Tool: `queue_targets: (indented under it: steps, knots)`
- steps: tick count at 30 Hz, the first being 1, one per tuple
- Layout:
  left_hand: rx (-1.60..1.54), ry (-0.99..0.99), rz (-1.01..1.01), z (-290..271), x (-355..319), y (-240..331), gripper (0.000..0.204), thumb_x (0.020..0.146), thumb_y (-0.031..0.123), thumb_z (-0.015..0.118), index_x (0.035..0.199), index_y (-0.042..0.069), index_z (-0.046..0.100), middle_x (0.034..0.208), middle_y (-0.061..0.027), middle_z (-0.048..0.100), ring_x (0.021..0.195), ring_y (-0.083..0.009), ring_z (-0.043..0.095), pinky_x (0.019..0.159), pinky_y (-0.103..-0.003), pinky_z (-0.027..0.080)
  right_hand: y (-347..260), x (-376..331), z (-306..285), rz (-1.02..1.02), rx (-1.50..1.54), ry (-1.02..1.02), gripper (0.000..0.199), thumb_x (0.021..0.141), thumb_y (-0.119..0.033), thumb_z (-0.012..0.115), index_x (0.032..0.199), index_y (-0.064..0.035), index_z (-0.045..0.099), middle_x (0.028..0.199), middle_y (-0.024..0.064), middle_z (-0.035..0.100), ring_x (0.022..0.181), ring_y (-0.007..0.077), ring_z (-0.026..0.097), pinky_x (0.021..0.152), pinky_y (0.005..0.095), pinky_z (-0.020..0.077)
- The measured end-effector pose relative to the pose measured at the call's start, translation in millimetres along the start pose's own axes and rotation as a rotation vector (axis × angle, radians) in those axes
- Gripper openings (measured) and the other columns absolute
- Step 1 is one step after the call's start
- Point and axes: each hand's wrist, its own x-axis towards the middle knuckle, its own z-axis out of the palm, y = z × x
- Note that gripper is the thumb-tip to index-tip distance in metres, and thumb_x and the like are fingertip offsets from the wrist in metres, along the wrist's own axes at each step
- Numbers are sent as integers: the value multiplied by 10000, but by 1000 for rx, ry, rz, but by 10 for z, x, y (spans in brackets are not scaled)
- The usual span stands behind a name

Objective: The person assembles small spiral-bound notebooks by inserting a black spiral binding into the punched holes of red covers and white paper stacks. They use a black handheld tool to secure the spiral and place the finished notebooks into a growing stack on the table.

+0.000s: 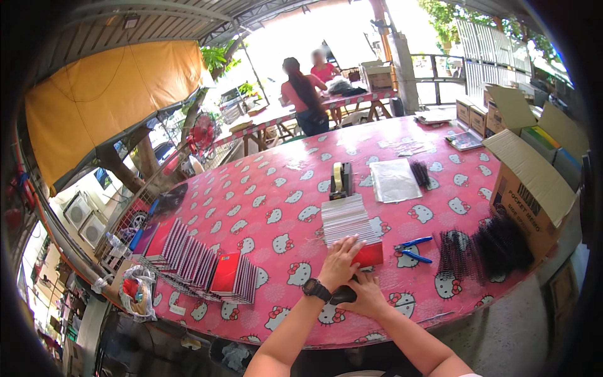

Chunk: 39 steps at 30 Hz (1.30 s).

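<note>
One cardboard box (531, 188) at table's (264, 207) right edge, contents hidden; left hand (339, 262) spread on notebooks (348, 225); right hand (367, 295) gripping dark object (344, 294).

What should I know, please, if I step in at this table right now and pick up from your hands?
Left hand: flat, palm down on the near end of the fanned row of notebooks, red cover at the front.
Right hand: at the table edge, on a dark object that I cannot identify.
Blue-handled pliers lie right of the row; black spiral coils beyond them, by the open carton.
Done: a long fanned row of bound notebooks on the left.
Left: cannot tell how many.
</note>
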Motion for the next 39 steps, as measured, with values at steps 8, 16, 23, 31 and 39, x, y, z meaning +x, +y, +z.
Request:
queue_targets:
  steps: [8, 16, 23, 31, 39]
  knots:
    - [85, 100, 0, 85, 45, -156, 409, 820, 110, 631, 1226, 102, 589, 1229, -73, 590, 1118, -276, 546, 930, -392, 456, -5, 25, 39, 29, 17, -3, 663, 609, -530, 792, 1148, -176, 636, 1337, 141, 413, 1219, 370, 396, 1012, 517, 304]
    - [52, 126, -80, 114, 78, -217, 303, 818, 131, 647, 1119, 100, 648, 1068, -78, 670, 1000, -288, 603, 864, -402, 483, -11, 24, 43, 21, 30, 14, 646, 606, -543, 783, 1122, -177, 649, 1341, 120, 414, 1214, 354, 392, 1008, 497, 310]
    - [33, 234, -123, -240, -198, 23, 193, 805, 95, 653, 996, 81, 672, 933, -104, 668, 888, -315, 615, 789, -422, 463, 9, 29, 10, 30, -5, 14, 649, 599, -550, 783, 1103, -163, 652, 1344, 114, 417, 1243, 332, 383, 1006, 479, 314]
    - [-74, 276, -420, -613, -1151, -16, 194, 789, 33, 655, 983, 42, 665, 932, -151, 647, 861, -338, 585, 792, -413, 461, -35, 18, -39, 2, 34, 77, 647, 566, -495, 815, 1084, -144, 650, 1327, 133, 459, 1228, 345, 418, 1002, 483, 319]
    - [-11, 236, -450, -445, -1285, 171, 176, 832, 63, 634, 1003, 22, 648, 921, -151, 633, 868, -325, 572, 787, -413, 450, 50, -20, 33, 9, 86, 129, 617, 571, -445, 837, 1052, -105, 653, 1324, 169, 481, 1172, 373, 469, 992, 483, 363]
